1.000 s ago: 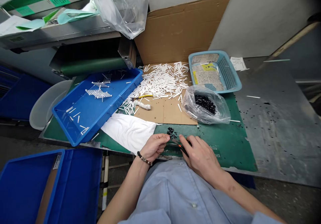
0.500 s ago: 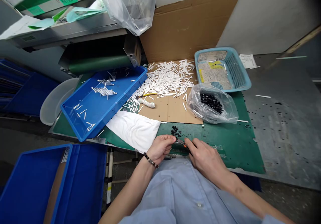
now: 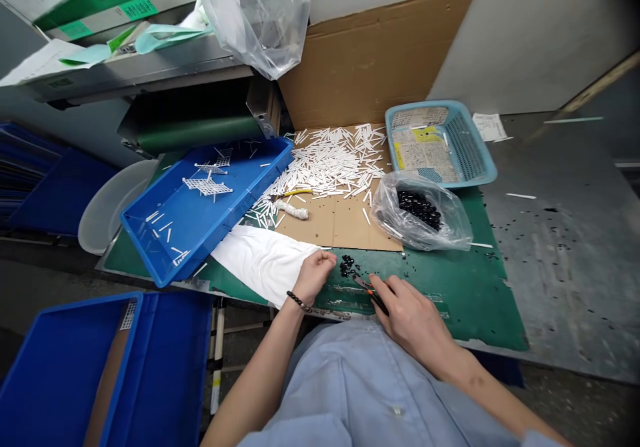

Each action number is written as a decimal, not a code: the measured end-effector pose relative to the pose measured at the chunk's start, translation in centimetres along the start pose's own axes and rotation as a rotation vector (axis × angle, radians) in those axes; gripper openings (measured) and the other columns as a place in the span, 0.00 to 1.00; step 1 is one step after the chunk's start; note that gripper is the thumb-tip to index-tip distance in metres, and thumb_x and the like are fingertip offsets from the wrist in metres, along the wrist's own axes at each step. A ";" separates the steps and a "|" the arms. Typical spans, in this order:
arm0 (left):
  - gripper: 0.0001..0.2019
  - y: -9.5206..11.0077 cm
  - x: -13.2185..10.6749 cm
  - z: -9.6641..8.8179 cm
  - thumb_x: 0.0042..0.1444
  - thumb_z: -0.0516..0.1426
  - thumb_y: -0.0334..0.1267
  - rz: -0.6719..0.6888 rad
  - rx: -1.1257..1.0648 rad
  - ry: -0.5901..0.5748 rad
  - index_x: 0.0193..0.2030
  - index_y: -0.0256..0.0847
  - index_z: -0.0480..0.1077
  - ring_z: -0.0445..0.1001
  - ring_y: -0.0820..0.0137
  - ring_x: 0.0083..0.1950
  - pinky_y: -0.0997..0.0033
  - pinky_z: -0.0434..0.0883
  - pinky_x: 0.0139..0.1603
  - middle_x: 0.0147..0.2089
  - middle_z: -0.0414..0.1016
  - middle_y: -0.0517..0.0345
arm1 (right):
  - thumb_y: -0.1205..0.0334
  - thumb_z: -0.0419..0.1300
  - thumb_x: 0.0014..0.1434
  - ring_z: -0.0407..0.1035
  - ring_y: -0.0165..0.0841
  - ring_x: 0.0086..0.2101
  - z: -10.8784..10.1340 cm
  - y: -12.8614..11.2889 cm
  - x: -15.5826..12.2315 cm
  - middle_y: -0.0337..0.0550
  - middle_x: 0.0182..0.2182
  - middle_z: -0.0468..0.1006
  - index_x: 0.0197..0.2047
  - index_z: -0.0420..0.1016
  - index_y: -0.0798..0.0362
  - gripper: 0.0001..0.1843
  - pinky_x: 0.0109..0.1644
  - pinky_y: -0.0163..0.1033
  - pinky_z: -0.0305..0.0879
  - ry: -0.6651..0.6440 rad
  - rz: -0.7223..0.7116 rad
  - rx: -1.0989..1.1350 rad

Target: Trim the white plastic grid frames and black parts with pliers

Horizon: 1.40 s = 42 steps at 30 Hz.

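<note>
Far left, blue tray (image 3: pixel 145 250) w/ white plastic grids (image 3: pixel 207 185) & loose sticks in it, sitting on the green cutting mat (image 3: pixel 450 313). Next, white cloth (image 3: pixel 260 263), L hand (image 3: pixel 314 277) right at its edge: palm down, fingers half curled, can't tell if it's pinching anything tiny. Just right of those fingers, small heap of black beads (image 3: pixel 346 265) on the mat. R hand (image 3: pixel 413 317) closed round small snips (image 3: pixel 367 289), orange & black, tips just beside the beads. Up top, cardboard sheet (image 3: pixel 340 227) w/ pile of white sticks (image 3: pixel 330 163) & yellow-handled pliers (image 3: pixel 293 193). Then clear bag (image 3: pixel 420 213) of more beads, light-blue basket (image 3: pixel 440 107) behind it.
</note>
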<state>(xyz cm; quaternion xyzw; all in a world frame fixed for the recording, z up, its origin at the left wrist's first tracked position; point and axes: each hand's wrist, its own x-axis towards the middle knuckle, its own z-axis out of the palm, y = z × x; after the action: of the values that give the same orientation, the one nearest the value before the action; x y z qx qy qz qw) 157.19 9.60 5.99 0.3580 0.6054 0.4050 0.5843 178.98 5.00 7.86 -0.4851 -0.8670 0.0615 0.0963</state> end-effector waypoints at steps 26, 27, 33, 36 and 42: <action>0.04 -2.3 0.2 0.1 0.47 0.53 0.30 0.117 0.231 -0.015 0.32 0.39 0.66 0.66 0.75 0.27 0.77 0.60 0.30 0.27 0.73 0.61 | 0.62 0.50 0.65 0.64 0.36 0.37 -0.4 0.0 0.4 0.44 0.37 0.68 0.60 0.61 0.53 0.20 0.35 0.39 0.59 -0.049 0.032 0.003; 0.03 -2.3 0.1 0.2 0.47 0.53 0.31 0.125 0.241 -0.018 0.31 0.39 0.66 0.67 0.75 0.28 0.76 0.60 0.30 0.28 0.73 0.61 | 0.62 0.50 0.65 0.64 0.36 0.37 -0.3 0.0 0.4 0.44 0.37 0.68 0.60 0.61 0.53 0.20 0.35 0.39 0.59 -0.050 0.032 0.005; 0.03 -1.9 0.0 0.5 0.49 0.56 0.35 0.192 0.338 -0.003 0.29 0.38 0.67 0.68 0.73 0.32 0.74 0.64 0.35 0.29 0.71 0.60 | 0.62 0.50 0.65 0.64 0.36 0.36 -0.3 0.0 0.3 0.44 0.38 0.68 0.60 0.61 0.53 0.20 0.36 0.39 0.59 -0.058 0.044 0.017; 0.03 -1.8 0.0 0.5 0.48 0.57 0.34 0.180 0.352 -0.006 0.30 0.38 0.67 0.68 0.73 0.32 0.75 0.64 0.34 0.29 0.70 0.61 | 0.62 0.50 0.65 0.64 0.36 0.37 -0.3 0.0 0.2 0.44 0.38 0.68 0.60 0.61 0.53 0.20 0.36 0.39 0.59 -0.065 0.052 0.021; 0.05 -1.7 -0.3 0.2 0.48 0.56 0.32 0.171 0.386 -0.019 0.34 0.38 0.69 0.69 0.73 0.34 0.74 0.64 0.36 0.31 0.72 0.60 | 0.62 0.50 0.65 0.64 0.35 0.37 -0.1 0.0 0.3 0.44 0.38 0.68 0.60 0.61 0.53 0.20 0.36 0.38 0.59 -0.052 0.050 0.034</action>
<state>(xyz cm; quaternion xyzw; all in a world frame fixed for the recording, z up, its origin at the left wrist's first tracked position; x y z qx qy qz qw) 157.52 8.66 4.59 0.5172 0.6336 0.3262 0.4741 178.89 5.27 8.01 -0.5032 -0.8556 0.0911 0.0801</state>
